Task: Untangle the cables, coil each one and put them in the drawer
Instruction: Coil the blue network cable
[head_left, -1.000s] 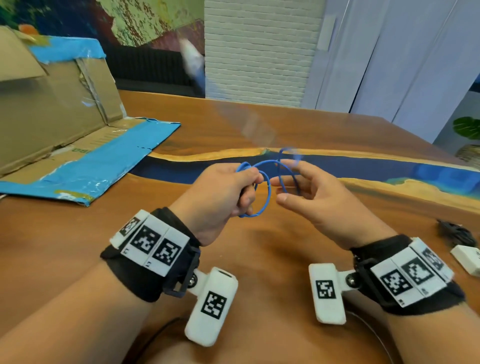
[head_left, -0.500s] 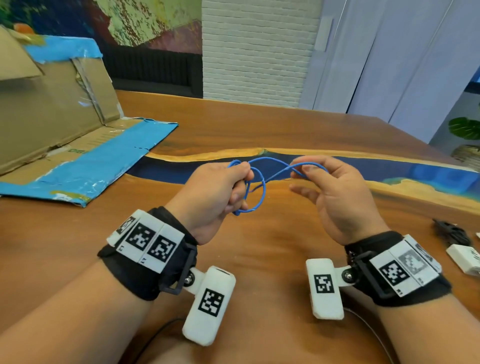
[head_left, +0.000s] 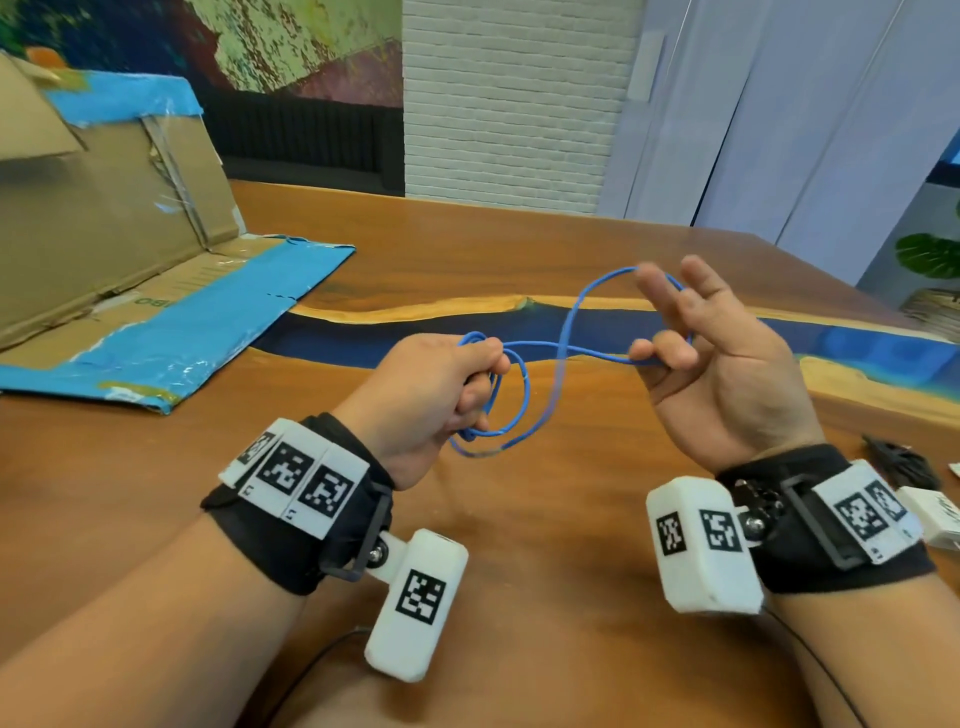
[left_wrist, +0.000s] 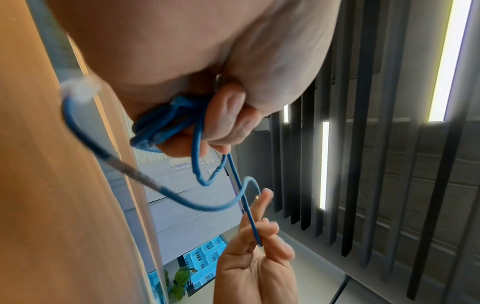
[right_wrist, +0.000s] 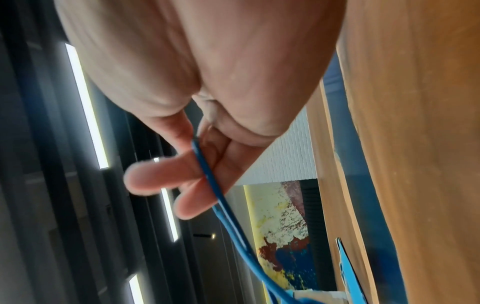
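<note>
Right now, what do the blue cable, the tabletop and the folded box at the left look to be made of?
Blue cable: thin, flexible, smooth plastic-looking jacket; it bends into loose loops. Tabletop: glossy brown wood with visible grain, with an inlaid blue band, possibly resin. Folded box: brown corrugated cardboard, creased, with shiny blue tape along the flaps.

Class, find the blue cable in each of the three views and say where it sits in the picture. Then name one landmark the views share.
Head view: blue cable centre, strung between left hand and right hand.
Left wrist view: cable centre, bunched in the left hand, running down to the right hand.
Right wrist view: cable centre to bottom, pinched by the right hand's fingers.
Shared landmark: the wooden table.
</note>
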